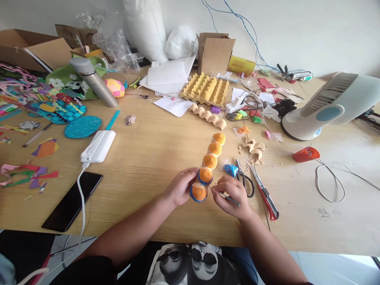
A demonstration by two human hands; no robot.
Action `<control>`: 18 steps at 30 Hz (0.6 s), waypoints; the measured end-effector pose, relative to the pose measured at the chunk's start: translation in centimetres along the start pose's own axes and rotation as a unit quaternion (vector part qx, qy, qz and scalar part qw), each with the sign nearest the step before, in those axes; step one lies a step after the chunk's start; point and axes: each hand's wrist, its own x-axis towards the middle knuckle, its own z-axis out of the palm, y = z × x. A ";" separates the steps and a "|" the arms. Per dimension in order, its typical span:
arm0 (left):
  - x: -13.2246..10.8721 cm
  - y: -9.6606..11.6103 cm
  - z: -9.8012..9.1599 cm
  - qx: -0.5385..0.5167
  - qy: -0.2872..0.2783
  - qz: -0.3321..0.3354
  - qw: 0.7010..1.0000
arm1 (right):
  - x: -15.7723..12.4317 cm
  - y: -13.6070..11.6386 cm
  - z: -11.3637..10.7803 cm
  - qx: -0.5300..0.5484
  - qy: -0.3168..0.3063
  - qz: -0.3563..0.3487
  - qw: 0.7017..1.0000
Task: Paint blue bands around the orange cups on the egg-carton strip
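A strip of egg carton bumps (210, 161) lies lengthwise before me, its domes coloured orange. Blue edging runs round the two nearest domes. My left hand (181, 186) grips the strip from its left side, thumb and fingers closed near the second dome. In my right hand (230, 195) is a thin blue-ended tool (230, 198), pinched between the fingers, its tip at the blue edge between the two nearest domes. Just beyond that hand sits a small bag of blue clay (230, 170). Black-handled scissors (245, 180) and a red utility knife (267, 200) lie to its right.
At the back is a yellow egg tray (206, 90), with a plain carton strip (208, 116) before it. A white fan (326, 109) and an orange cup (306, 154) stand right. On the left are a phone (73, 201), power bank (98, 146), steel bottle (95, 83) and paper scraps.
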 end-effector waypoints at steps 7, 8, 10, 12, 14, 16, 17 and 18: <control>0.0 0.0 0.0 0.000 -0.006 -0.003 1.000 | 0.1 0.1 0.1 0.000 -0.009 -0.006 1.000; 0.0 0.0 0.0 -0.001 -0.007 -0.003 1.000 | 0.0 0.1 0.1 0.003 -0.011 -0.006 1.000; -0.1 0.0 0.0 -0.002 -0.008 -0.003 1.000 | -0.1 0.2 0.2 0.005 -0.013 -0.006 1.000; -0.1 0.0 0.0 -0.001 -0.007 0.001 1.000 | -0.1 0.2 0.2 0.002 -0.016 -0.005 1.000; -0.1 -0.1 0.1 -0.001 -0.003 0.004 1.000 | -0.2 0.3 0.2 -0.003 -0.017 -0.007 1.000; -0.1 -0.1 0.1 -0.002 -0.001 0.004 1.000 | -0.2 0.3 0.2 -0.007 -0.020 -0.010 1.000; -0.1 -0.1 0.0 -0.002 0.001 0.003 1.000 | -0.2 0.3 0.2 -0.010 -0.022 -0.012 1.000; -0.1 -0.2 0.0 -0.002 0.003 0.004 1.000 | -0.2 0.3 0.1 -0.014 -0.026 -0.014 0.999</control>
